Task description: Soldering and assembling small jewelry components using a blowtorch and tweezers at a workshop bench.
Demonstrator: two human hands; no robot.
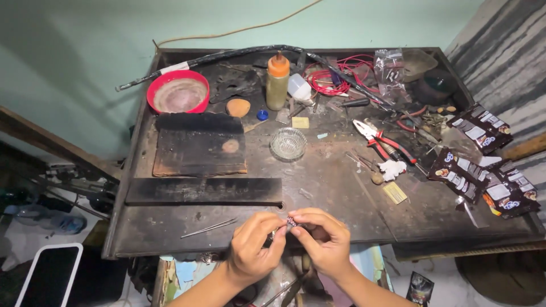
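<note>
The dark, worn table [341,187] carries a black slab [199,145], a red bowl [178,92] at the far left corner, red-handled pliers [382,141] toward the right edge, and a glass dish [288,142] mid-table. At the near edge, the left hand [253,247] and right hand [321,239] pinch a tiny red-and-silver part [290,221] between fingertips. The fiddling looks midway; the tweezers [209,228] lie unused beside them.

A tiny part [290,221], reddish and dark with a glint of metal, sits pinched between the fingertips of the left hand [254,247] and right hand [322,241], held just above the near edge of the workbench [335,187]; its shape is too small to tell.
</note>
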